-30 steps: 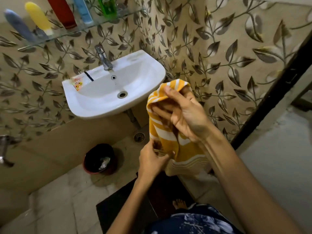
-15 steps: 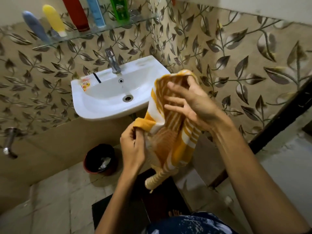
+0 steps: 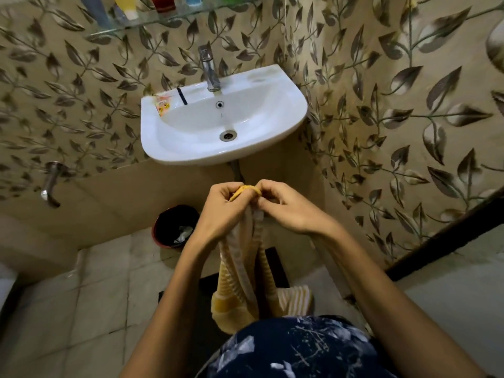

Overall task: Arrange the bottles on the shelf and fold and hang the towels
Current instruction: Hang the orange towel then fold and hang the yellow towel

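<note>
A white ceramic wash basin (image 3: 223,118) is hanging on the leaf-patterned wall. Below it, a yellow-and-white striped towel (image 3: 240,271) is dangling over the floor, its top edge being pinched by the left hand (image 3: 218,211) and right hand (image 3: 286,208), both grips clenching the cloth

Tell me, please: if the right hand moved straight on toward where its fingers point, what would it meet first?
Probably the left hand: the right hand points at it, both gripping the towel top.
</note>
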A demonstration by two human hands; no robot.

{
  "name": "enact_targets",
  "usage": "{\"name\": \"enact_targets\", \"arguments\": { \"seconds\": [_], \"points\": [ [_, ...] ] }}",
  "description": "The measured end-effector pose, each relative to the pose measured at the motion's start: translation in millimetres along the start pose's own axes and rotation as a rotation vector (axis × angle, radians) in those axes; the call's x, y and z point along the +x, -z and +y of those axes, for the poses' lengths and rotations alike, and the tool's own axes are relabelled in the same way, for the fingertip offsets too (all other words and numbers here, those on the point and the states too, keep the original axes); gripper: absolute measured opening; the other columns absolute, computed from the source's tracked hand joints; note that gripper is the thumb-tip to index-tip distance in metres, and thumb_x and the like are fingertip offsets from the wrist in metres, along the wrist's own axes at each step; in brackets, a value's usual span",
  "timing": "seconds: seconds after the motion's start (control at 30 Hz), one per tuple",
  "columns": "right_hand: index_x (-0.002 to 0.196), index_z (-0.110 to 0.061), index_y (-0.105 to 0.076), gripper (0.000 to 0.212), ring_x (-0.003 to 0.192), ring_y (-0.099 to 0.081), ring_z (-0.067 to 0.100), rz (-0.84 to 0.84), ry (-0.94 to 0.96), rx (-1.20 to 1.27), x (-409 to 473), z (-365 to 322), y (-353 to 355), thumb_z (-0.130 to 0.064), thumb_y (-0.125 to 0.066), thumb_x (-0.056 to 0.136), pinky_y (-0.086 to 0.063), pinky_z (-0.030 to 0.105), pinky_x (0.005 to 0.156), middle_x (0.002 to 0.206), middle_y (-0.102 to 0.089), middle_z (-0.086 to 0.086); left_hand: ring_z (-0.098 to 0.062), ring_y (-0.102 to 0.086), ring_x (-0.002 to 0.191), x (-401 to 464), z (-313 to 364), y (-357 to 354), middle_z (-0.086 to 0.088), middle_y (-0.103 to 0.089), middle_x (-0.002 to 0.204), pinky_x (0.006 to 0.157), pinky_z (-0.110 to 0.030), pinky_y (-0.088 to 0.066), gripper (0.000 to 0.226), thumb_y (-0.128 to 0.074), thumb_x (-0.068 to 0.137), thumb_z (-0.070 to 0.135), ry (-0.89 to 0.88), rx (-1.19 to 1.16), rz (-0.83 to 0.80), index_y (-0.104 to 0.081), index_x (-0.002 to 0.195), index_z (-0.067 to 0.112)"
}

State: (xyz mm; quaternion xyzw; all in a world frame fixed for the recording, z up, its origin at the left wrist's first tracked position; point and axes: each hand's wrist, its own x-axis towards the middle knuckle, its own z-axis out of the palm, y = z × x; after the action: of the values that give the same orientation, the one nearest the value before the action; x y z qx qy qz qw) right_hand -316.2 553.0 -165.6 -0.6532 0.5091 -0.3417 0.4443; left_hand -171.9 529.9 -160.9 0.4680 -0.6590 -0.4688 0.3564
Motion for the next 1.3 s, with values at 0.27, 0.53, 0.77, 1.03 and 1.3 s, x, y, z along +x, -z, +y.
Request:
{"name": "enact_targets", "arguments": {
  "seconds": [0.27,0.53,0.77,1.03,1.3],
  "points": [
    [0.063,-0.018,-0.039,0.029,0.045,-0.037,-0.007,0.431,0.148,0.292,16,-7,22,-0.01,-0.039,0.09,-0.03,0.01,0.048,0.058,-0.037,-0.005,-0.003,-0.068,0.078,-36,-35,31,0.009,-0.073,0.082,0.065,-0.011,-0.05,0.024,-0.065,0.072,0.035,0.221,-0.065,-0.331,-0.07,0.091,0.021],
    [0.079,-0.021,-0.05,0.022,0.066,-0.049,-0.005,0.61,-0.042,0.2,24,9,48,-0.005,-0.043,0.092,-0.038,0.014,0.064,0.076,-0.049,-0.006,-0.008,-0.055,0.064,-42,-41,55,-0.004,-0.058,0.07,0.057,-0.011,-0.042,0.047,-0.064,0.075,0.052,0.128,0.044,-0.15,-0.063,0.075,0.005],
    [0.106,-0.028,-0.062,0.036,0.1,-0.063,0.004,-0.4,0.098,-0.1,29,-14,-4,-0.056,-0.056,0.084,-0.049,0.024,0.089,0.103,-0.068,-0.007,0.005,-0.057,0.076,-15,1,27,0.011,-0.062,0.078,0.07,-0.012,-0.044,0.022,-0.048,0.094,0.01,-0.09,0.044,-0.245,-0.063,0.08,0.0],
    [0.084,-0.007,-0.068,0.046,0.066,-0.046,0.009,-0.631,0.002,-0.336,38,-2,7,-0.051,-0.072,0.073,-0.034,0.03,0.063,0.07,-0.056,0.0,0.006,-0.049,0.061,-33,-27,33,0.021,-0.057,0.08,0.06,-0.007,-0.037,0.028,-0.057,0.087,0.035,0.092,0.002,-0.442,-0.051,0.104,0.013],
    [0.075,-0.022,-0.057,0.023,0.065,-0.042,0.004,-0.291,0.094,-0.077,48,3,13,-0.025,-0.049,0.097,-0.032,0.02,0.058,0.07,-0.048,-0.002,-0.025,-0.063,0.106,-40,-50,57,0.001,-0.056,0.125,0.089,-0.047,-0.053,0.068,-0.075,0.076,0.023,0.193,0.113,-0.308,-0.04,0.133,0.03]
  ]
}}
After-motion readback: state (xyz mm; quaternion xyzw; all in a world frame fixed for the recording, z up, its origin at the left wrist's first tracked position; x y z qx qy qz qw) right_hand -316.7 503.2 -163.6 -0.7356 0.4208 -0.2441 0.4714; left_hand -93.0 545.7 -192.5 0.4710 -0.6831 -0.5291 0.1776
